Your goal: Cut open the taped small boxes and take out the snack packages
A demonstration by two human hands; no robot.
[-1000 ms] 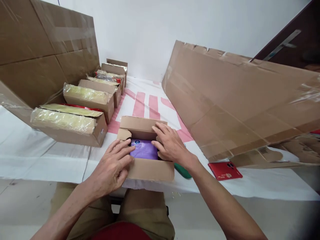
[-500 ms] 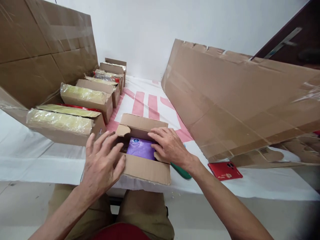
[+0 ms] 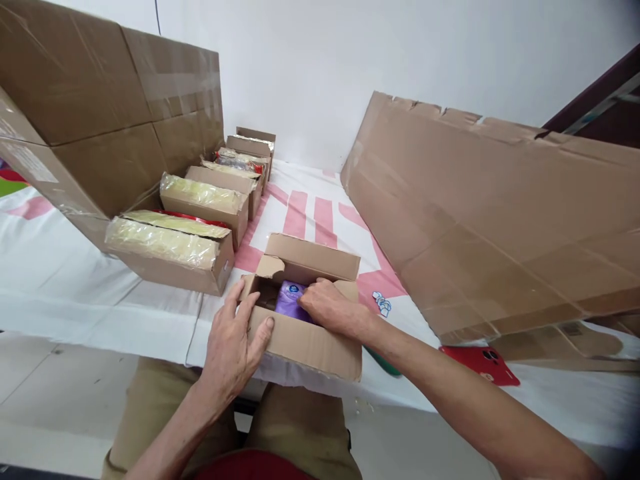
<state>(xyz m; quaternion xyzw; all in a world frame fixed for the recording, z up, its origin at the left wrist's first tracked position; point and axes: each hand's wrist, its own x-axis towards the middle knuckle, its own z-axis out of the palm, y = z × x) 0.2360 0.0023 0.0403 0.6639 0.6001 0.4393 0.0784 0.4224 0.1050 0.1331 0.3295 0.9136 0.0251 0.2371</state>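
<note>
Open carton (image 3: 315, 347) sat on the tabletop (image 3: 160, 320), long axis left-to-right, mouth up | purple packet (image 3: 290, 305) lay inside | left hand (image 3: 231, 343) spread loosely at carton's left end | right hand (image 3: 327, 303) curled against packet, grip unclear!

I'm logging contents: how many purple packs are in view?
1 purple pack, inside the open box, partly covered by the right hand; others may be hidden.

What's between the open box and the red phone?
In the head view, a green object, partly behind the right forearm, lies between the open box and red phone.
</note>
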